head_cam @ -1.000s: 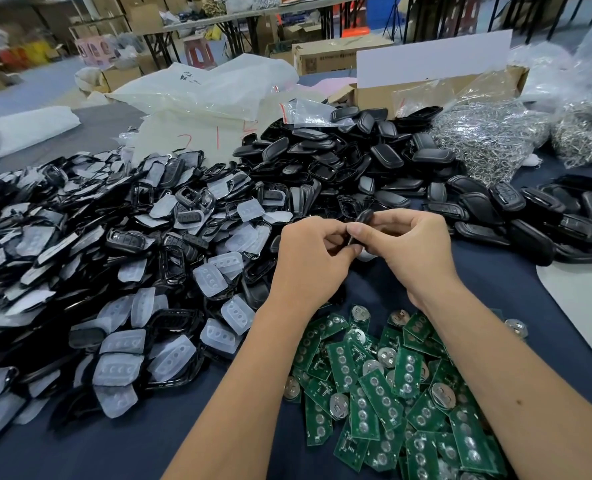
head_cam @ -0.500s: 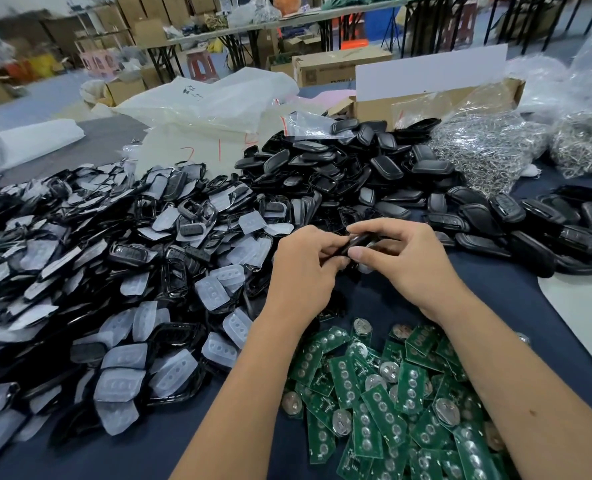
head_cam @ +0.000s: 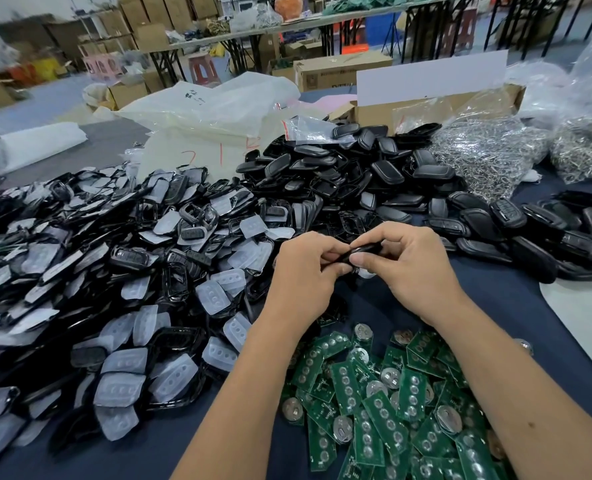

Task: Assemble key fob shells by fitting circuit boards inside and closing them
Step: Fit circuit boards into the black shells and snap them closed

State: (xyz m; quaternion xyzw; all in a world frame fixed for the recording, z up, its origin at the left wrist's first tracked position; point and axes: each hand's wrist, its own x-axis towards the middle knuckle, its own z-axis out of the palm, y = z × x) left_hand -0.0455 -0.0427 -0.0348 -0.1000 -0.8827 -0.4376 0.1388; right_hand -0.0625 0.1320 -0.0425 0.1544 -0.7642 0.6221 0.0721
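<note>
1. At frame centre, the left hand [head_cam: 306, 268] and right hand [head_cam: 405, 265] both pinch one black key fob shell [head_cam: 362, 252] between curled fingers.
2. The shell's long axis runs left to right, spanning both grips equally.
3. Below lie green circuit boards [head_cam: 384, 403]; loose shell halves [head_cam: 114, 271] fill the left.

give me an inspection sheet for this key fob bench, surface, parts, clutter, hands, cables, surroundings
Surface: dark blue table cover, mostly buried under parts.
Job's things: black key fob shell held between both hands; green circuit boards heaped near the person; shell halves with clear button pads piled to the left; black shells heaped behind.
Clutter: bags of metal rings, white plastic bags, cardboard box.
Hands: left hand and right hand both pinch the shell.
Cables: nothing seen.
Surroundings: trestle tables, cartons, stools behind.
</note>
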